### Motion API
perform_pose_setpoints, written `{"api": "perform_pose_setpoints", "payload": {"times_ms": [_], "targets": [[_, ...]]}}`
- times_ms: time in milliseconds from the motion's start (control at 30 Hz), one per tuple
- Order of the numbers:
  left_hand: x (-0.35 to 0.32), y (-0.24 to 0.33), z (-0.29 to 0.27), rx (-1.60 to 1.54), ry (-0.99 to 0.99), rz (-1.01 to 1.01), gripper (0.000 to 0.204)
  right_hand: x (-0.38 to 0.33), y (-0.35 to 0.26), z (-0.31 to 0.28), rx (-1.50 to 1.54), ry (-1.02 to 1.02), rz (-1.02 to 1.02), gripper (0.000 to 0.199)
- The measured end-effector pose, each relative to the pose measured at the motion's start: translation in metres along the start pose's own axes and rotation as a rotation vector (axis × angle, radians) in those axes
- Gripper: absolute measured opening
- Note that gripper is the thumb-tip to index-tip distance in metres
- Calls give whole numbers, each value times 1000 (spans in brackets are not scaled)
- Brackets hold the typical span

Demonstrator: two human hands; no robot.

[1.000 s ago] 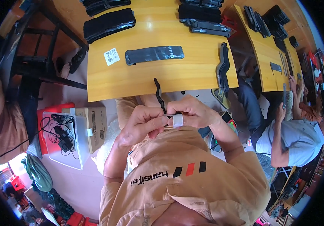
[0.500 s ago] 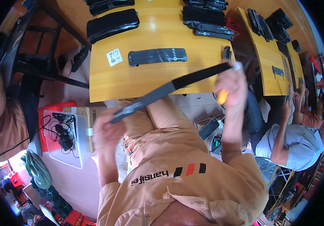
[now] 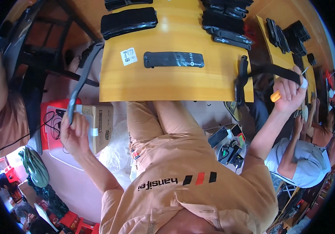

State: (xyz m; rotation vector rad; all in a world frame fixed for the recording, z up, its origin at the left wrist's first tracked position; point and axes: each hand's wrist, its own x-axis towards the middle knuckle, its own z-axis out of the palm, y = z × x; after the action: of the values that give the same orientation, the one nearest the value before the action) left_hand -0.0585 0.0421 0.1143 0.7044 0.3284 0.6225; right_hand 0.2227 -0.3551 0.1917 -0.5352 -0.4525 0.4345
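My left hand, out beyond the table's left side, pinches the lower end of a dark grey strap, which curves up past the table's left edge. My right hand is beyond the right edge, closed around an orange-handled tool with a thin metal tip; its kind is unclear. The same hand grips a black strap, whose other end reaches dark straps at the table's right edge. Between my hands a flat bundle of black straps lies on the table.
The yellow table carries a white label and black strap stacks at the back. A cardboard box stands lower left, a bin of electronics lower right. Other people sit on both sides.
My hands have moved far apart, left hand leftward, right hand rightward. The strap length that spanned them is now separate pieces, one in each hand.
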Motion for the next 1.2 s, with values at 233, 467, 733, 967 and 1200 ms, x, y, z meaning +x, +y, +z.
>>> {"api": "perform_pose_setpoints", "payload": {"times_ms": [233, 467, 733, 967, 1200], "targets": [[44, -82, -36, 705, 112, -234, 24, -14, 23, 8, -354, 75, 16, 29], [42, -91, -44, 833, 260, -364, 31, -23, 34, 32, -1488, 143, -91, 10], [33, -93, -50, 797, 346, -291, 42, -17, 43, 23, -1317, 307, -259, 18], [7, -103, -29, 945, -21, -532, 32, -23, 66, 30, -920, 168, 91, 19], [-34, -164, 72, 108, -333, -563, 36, -49, 139, 26, -999, -15, 381, 17]]}}
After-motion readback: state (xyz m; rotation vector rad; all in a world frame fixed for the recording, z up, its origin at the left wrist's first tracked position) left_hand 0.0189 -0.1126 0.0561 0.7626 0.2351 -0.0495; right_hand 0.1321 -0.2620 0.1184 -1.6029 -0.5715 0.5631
